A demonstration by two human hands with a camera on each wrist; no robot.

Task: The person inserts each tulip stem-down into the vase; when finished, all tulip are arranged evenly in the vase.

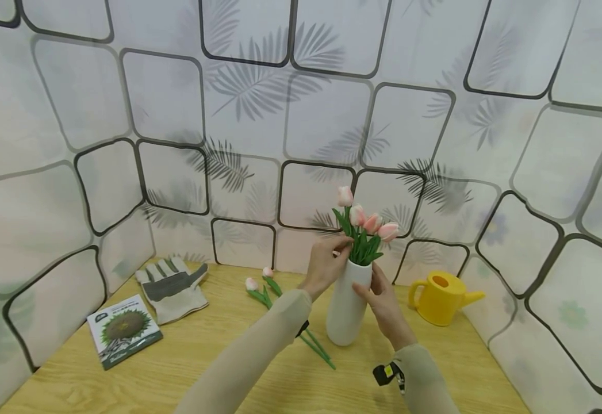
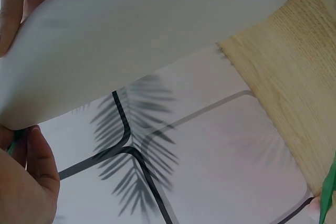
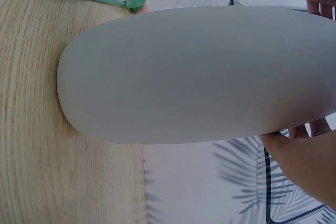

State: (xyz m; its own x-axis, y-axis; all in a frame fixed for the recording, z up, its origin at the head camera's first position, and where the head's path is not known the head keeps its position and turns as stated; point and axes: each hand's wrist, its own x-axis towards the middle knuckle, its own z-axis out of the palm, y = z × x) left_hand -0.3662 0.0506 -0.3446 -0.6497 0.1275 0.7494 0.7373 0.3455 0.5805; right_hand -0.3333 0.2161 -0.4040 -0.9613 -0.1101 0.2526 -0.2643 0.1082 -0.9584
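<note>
A tall white vase (image 1: 346, 307) stands upright on the wooden table, with several pink-and-white artificial tulips (image 1: 372, 224) in its mouth. My left hand (image 1: 325, 263) pinches the green part of a tulip just above the rim; in the left wrist view a bit of green (image 2: 19, 139) shows between its fingers. My right hand (image 1: 385, 305) grips the vase near its neck, thumb in front and fingers at the far side. The right wrist view shows the vase body (image 3: 184, 77) up close, with the right hand (image 3: 310, 156) at its upper end.
Two more tulips (image 1: 264, 296) lie left of the vase, partly behind my left forearm. A yellow watering can (image 1: 441, 299) stands to the right. At the left are a grey-and-white glove (image 1: 173, 287) and a seed packet (image 1: 125, 330). A patterned curtain (image 1: 244, 190) surrounds the table.
</note>
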